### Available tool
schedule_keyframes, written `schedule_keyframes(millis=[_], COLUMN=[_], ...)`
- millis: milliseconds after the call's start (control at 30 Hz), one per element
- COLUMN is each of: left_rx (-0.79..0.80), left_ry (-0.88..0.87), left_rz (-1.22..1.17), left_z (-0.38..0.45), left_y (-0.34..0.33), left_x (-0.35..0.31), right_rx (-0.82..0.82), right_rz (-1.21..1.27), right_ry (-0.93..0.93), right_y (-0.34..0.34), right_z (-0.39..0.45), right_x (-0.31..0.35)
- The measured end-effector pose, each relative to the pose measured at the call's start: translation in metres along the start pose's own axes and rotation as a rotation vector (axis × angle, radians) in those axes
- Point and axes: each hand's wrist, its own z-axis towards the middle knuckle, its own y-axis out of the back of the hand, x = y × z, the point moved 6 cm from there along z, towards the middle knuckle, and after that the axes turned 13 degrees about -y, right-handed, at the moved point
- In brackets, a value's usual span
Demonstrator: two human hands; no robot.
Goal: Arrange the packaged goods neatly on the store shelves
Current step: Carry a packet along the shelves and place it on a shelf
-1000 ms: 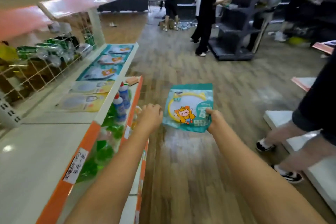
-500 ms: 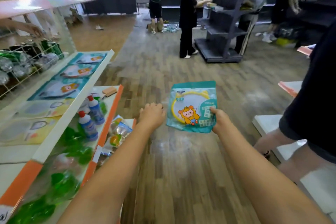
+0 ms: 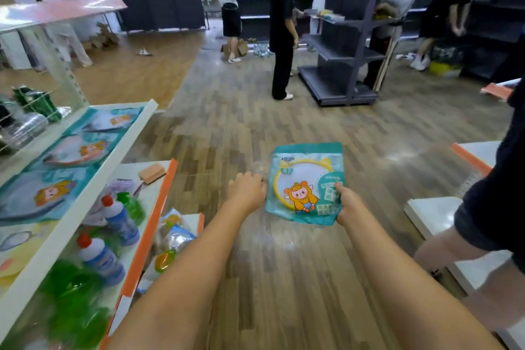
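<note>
**One teal packet in hand, three more like it on the shelf**

The right hand [image 3: 348, 203] pinches the near right corner of a teal packet [image 3: 305, 182] with a cartoon character and a yellow ring on the front, held out over the wood floor [image 3: 255, 128]. The left hand [image 3: 245, 190] sits just left of the packet with fingers curled under; can't tell if it touches the edge, and it doesn't seem to hold anything.

On the left, the white shelf [image 3: 85, 204] has three matching teal packets [image 3: 76, 148] lying flat in a row, near to far. Nearer than those there's a yellowish packet [image 3: 17, 241], cut off by the frame edge, so no idea how many. The orange-edged shelf below [image 3: 147, 236] holds two blue bottles with red caps [image 3: 120, 220], some green stuff too blurry to count, and one orange sponge [image 3: 152, 173] at the far end.

Far back, about five people stand around the dark shelving [image 3: 341, 45], partly hidden behind it. On the near right, another person's leg and dark shorts [image 3: 488, 207] are cut off.
</note>
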Motion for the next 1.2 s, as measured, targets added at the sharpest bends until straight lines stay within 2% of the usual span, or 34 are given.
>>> schedule_keyframes(millis=[233,500,633,967,1200], left_rx=[-0.028,0.073,0.074,-0.045,-0.006], left_ry=[-0.035,-0.040,-0.017,0.128,0.252], left_rz=[0.049,0.011,0.003,0.022,-0.024], left_z=[0.109,0.201,0.254,0.393,0.435], left_y=[0.024,-0.012,-0.016,0.026,0.015], left_x=[0.035,0.058,0.065,0.097,0.147], right_rx=[0.004,-0.077,-0.066,0.052,0.110], right_rz=[0.027,-0.012,-0.042,-0.187,-0.261], right_ry=[0.043,-0.026,-0.041,0.004,-0.151], right_y=[-0.055,-0.072,-0.095,-0.190,-0.260], right_z=[0.063,0.144,0.189,0.284,0.360], right_x=[0.062,0.101,0.137,0.266,0.263])
